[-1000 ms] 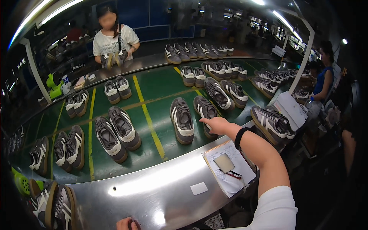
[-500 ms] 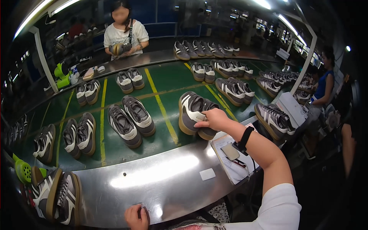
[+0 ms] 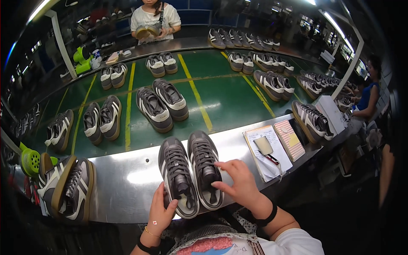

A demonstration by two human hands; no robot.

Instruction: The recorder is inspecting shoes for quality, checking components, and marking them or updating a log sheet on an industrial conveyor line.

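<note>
A pair of grey sneakers with white stripes and gum soles stands on the metal ledge before me, toes pointing away. Beside the heel of the left sneaker (image 3: pixel 174 163) is my left hand (image 3: pixel 160 212), its fingers along the outer side and its thumb apart from them near the heel. My right hand (image 3: pixel 240 182) is at the collar of the right sneaker (image 3: pixel 203 155), with thumb and forefinger spread apart. Both sneakers rest upright, side by side, their laces and tongues showing.
More pairs stand on the green belt (image 3: pixel 221 95) with yellow lines. A tilted pair (image 3: pixel 78 187) sits at the ledge's left, near a green fan (image 3: pixel 30 160). Notepads (image 3: pixel 265 163) and a white box (image 3: pixel 333 112) lie right. A co-worker (image 3: pixel 155 19) across holds shoes.
The sneaker pair has come off the belt onto the metal ledge in front of me. My right hand drew back with it, and my left hand moved up to the left sneaker.
</note>
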